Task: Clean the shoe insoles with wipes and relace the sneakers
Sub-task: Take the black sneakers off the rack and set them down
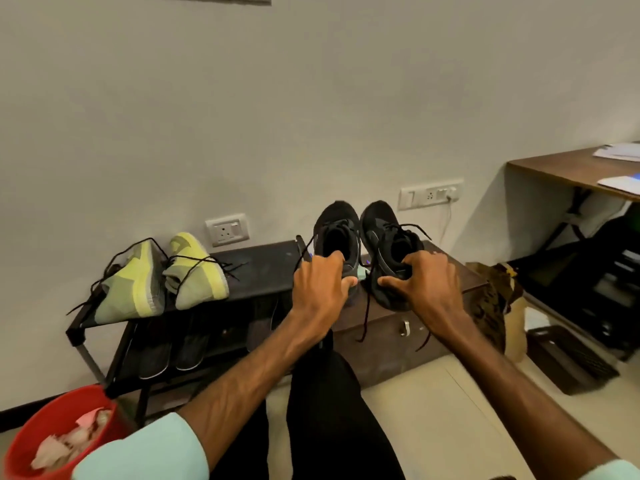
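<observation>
now sneakers (337, 221) (379, 223) in both grips (322, 285) (426, 282)

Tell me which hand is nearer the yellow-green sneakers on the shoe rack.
Left. The left hand grips a black sneaker just right of the yellow-green sneakers; the right hand grips the other black sneaker, farther to the right.

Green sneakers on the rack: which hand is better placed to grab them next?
Left, probably. The left hand is nearer the green sneakers; the right hand is farther off. Both hold black sneakers now.
</observation>
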The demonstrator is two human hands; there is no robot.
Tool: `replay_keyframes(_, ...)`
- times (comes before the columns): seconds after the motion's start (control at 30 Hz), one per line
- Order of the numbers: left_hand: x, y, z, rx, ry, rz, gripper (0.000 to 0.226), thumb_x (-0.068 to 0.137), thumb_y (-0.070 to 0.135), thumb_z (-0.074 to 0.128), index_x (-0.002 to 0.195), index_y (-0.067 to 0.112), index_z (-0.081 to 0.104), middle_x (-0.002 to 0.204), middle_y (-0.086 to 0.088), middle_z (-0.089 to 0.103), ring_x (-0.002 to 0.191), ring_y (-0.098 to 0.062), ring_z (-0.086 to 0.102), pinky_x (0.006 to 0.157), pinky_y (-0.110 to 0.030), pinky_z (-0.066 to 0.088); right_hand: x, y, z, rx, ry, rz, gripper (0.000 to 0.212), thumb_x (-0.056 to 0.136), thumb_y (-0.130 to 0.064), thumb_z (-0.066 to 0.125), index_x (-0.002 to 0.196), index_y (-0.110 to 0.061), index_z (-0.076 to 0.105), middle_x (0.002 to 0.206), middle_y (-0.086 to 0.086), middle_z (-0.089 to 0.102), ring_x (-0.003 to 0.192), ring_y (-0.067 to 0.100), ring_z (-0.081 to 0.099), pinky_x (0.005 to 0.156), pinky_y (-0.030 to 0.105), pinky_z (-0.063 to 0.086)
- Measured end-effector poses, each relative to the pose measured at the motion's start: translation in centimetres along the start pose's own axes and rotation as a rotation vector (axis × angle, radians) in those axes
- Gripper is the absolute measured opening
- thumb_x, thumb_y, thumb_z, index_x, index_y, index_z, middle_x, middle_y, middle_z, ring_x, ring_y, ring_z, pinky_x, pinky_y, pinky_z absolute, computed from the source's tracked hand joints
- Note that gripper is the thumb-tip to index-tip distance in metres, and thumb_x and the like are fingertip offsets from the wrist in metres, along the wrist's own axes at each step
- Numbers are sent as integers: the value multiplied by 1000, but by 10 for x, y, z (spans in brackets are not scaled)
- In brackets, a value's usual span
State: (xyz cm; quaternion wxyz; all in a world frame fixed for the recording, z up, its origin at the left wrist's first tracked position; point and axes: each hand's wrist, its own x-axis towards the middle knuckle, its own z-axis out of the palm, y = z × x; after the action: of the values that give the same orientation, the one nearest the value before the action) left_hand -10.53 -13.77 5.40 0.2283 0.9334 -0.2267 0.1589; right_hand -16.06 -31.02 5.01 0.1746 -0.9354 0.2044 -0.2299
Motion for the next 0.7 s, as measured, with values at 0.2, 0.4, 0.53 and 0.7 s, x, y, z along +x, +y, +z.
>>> replay_keyframes(0.2,-30,27,63,47,-217,71,38,94,48,64,112,15,58,108,-10,67,103,-34,64,79,-39,48,-36,50,15,-17,-223,68,35,77,-47,85,76,-19,64,68,-5,60,63,12,61,51,25,43)
replay_keyframes(0.4,-41,39,108,42,-388,148,37,92,48,68,109,17,58,105,-8,68,98,-31,64,79,-40,49,-57,86,29,-113,-310,173,32,79,-42,85,80,-17,66,77,1,63,72,20,63,57,30,45)
replay_keyframes(0.53,-39,46,132,28,-502,178,37,88,47,72,106,18,60,104,-6,67,98,-29,63,76,-38,46,-62,109,42,-135,-360,235,36,75,-41,88,75,-18,60,72,1,61,69,19,61,54,28,41)
replay_keyframes(0.7,-40,48,179,-5,-710,149,40,82,44,79,104,16,61,105,-4,65,97,-25,64,80,-37,53,-64,144,76,-131,-472,340,36,71,-39,90,85,-16,67,75,1,63,68,16,61,52,25,43)
